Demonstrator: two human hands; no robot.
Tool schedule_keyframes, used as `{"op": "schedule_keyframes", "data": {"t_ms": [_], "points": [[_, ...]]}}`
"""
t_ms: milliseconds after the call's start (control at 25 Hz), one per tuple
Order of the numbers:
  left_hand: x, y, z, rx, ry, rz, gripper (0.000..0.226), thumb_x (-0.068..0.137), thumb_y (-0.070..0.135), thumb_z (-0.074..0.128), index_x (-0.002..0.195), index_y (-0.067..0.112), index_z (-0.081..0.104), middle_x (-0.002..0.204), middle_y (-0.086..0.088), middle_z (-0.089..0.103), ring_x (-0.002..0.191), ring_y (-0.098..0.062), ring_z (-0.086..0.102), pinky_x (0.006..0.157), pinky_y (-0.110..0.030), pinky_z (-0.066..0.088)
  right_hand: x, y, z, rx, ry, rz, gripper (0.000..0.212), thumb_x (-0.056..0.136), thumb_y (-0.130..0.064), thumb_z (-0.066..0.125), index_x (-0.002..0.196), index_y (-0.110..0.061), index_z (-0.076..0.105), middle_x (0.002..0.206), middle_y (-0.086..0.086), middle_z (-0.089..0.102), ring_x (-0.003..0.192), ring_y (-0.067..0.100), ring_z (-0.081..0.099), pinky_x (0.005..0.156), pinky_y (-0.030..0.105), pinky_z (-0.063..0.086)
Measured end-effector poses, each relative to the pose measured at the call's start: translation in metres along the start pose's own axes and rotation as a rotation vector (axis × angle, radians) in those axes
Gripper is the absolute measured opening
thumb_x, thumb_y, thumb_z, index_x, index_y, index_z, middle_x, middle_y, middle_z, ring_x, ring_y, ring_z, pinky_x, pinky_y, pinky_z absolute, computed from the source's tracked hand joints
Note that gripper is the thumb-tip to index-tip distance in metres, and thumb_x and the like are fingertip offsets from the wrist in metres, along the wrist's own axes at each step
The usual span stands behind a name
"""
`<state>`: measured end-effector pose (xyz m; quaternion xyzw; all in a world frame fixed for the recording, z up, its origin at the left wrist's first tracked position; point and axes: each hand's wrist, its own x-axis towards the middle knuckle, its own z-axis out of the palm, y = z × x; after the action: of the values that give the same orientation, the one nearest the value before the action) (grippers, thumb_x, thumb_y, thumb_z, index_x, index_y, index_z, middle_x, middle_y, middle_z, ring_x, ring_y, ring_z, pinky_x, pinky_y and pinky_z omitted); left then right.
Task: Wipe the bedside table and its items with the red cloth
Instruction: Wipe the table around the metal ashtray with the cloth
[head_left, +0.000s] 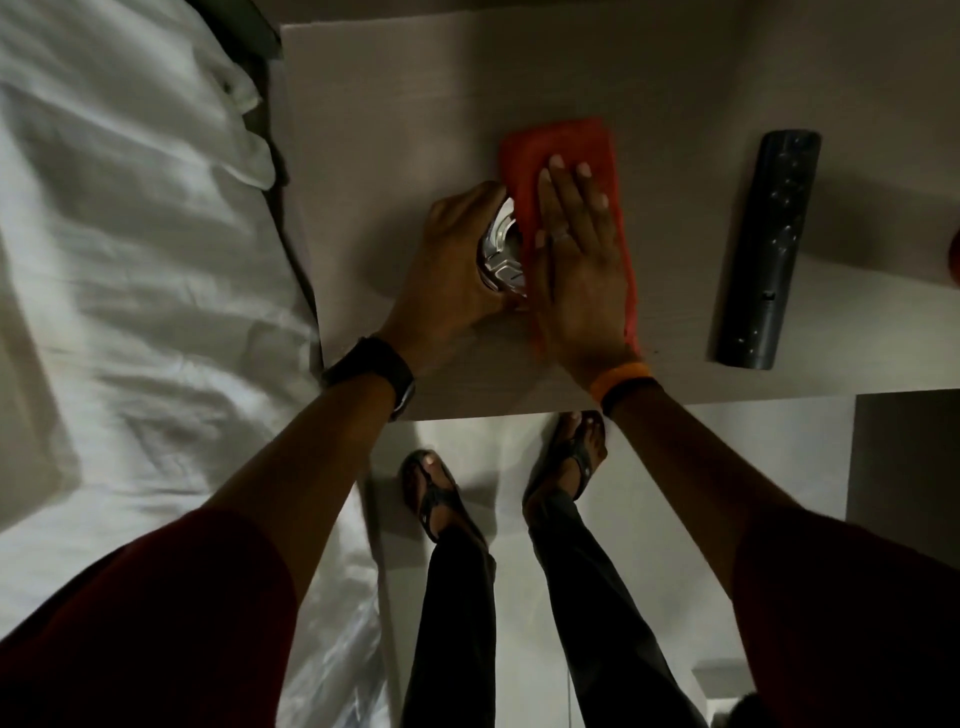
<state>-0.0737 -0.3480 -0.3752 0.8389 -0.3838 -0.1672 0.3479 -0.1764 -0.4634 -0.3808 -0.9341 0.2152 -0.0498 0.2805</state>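
Under right hand (582, 260), red cloth (566, 150), flat

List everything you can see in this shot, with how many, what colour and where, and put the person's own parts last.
bedside table: one, pale wood-grain, upper centre
red cloth: one, red, on the table under the right hand
shiny object: one, silver, on the table in the left hand; cannot tell what it is
remote control: one, black, on the table right of the cloth
bed sheet: one, white, left of the table
left hand: one, black wristband, gripping the shiny object
right hand: one, orange wristband, flat on the cloth
feet: two, dark sandals, on the floor below the table
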Motion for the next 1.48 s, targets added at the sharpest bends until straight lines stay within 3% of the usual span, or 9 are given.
{"op": "schedule_keyframes", "data": {"t_ms": [160,280,440,600,760,920,1160,1280,1480], "points": [[-0.005,-0.001,0.000,0.026,0.007,-0.069,0.067,0.077,0.048,0.079,0.129,0.010,0.060,0.128,-0.005,0.067,0.118,-0.022,0.062,0.105,-0.025,0.037,-0.042,-0.001,-0.001,0.049,0.007,0.016,0.050,0.107,-0.023,0.031,0.154,-0.003,0.030,0.164,0.017,0.027,0.155,0.036,0.018,0.131,0.045,0.011],[-0.023,0.014,0.013,0.067,0.085,-0.344,0.086,0.070,0.048,0.085,0.138,0.006,0.053,0.138,-0.011,0.058,0.130,-0.029,0.052,0.115,-0.028,0.031,-0.089,0.006,-0.003,0.018,-0.076,0.023,0.051,0.106,-0.022,0.033,0.154,-0.004,0.028,0.165,0.013,0.025,0.156,0.031,0.018,0.131,0.046,0.010],[-0.060,0.047,0.023,0.276,0.170,-0.668,0.107,0.051,0.080,0.062,0.132,0.011,0.051,0.130,-0.009,0.057,0.123,-0.030,0.054,0.101,-0.042,0.042,-0.080,0.023,0.004,0.006,-0.010,0.030,0.054,0.106,-0.030,0.030,0.155,-0.007,0.028,0.165,0.010,0.029,0.156,0.024,0.021,0.131,0.040,0.008],[-0.078,0.034,0.002,0.199,-0.087,-0.565,0.127,0.051,0.072,0.080,0.151,0.012,0.030,0.155,-0.011,0.040,0.141,-0.033,0.041,0.109,-0.049,0.041,-0.077,0.030,0.002,-0.051,-0.075,-0.036,0.071,0.102,-0.051,0.035,0.157,-0.009,0.023,0.167,0.008,0.022,0.158,0.024,0.015,0.131,0.043,0.008],[-0.068,0.013,-0.024,0.250,-0.326,-0.238,0.116,0.067,0.040,0.088,0.159,0.020,0.021,0.167,-0.005,0.022,0.148,-0.032,0.035,0.115,-0.050,0.043,-0.069,0.030,-0.002,-0.046,-0.022,-0.037,0.052,0.104,-0.027,0.040,0.154,-0.011,0.033,0.163,0.009,0.035,0.154,0.023,0.025,0.130,0.042,0.013],[-0.055,0.007,-0.020,0.123,-0.218,-0.183,0.099,0.076,0.039,0.084,0.155,0.014,0.031,0.166,-0.005,0.026,0.146,-0.023,0.042,0.116,-0.038,0.045,-0.069,0.014,-0.012,0.368,0.062,0.185,0.055,0.100,-0.027,0.040,0.154,-0.021,0.033,0.160,0.002,0.039,0.150,0.015,0.034,0.126,0.045,0.029],[-0.044,0.021,0.014,0.027,0.028,-0.233,0.078,0.083,0.035,0.081,0.147,0.010,0.044,0.151,-0.008,0.051,0.115,-0.021,0.068,0.096,-0.022,0.053,-0.050,-0.014,0.002,-0.058,-0.054,0.048,0.057,0.106,-0.031,0.026,0.157,-0.008,0.019,0.168,0.014,0.017,0.158,0.031,0.012,0.130,0.052,0.012],[-0.044,0.022,0.015,-0.007,0.030,-0.251,0.090,0.075,0.044,0.086,0.148,0.010,0.044,0.152,-0.008,0.050,0.124,-0.019,0.063,0.102,-0.024,0.053,-0.021,-0.002,0.000,0.005,0.007,0.109,0.053,0.107,-0.025,0.028,0.157,-0.008,0.022,0.167,0.013,0.021,0.157,0.029,0.015,0.131,0.048,0.011],[-0.050,0.033,0.019,-0.031,0.028,-0.301,0.090,0.077,0.037,0.086,0.148,0.006,0.040,0.152,-0.013,0.045,0.127,-0.025,0.060,0.103,-0.026,0.052,-0.105,-0.006,-0.009,0.000,-0.103,0.008,0.052,0.107,-0.026,0.030,0.156,-0.008,0.025,0.167,0.013,0.022,0.157,0.031,0.014,0.131,0.049,0.011]]}}
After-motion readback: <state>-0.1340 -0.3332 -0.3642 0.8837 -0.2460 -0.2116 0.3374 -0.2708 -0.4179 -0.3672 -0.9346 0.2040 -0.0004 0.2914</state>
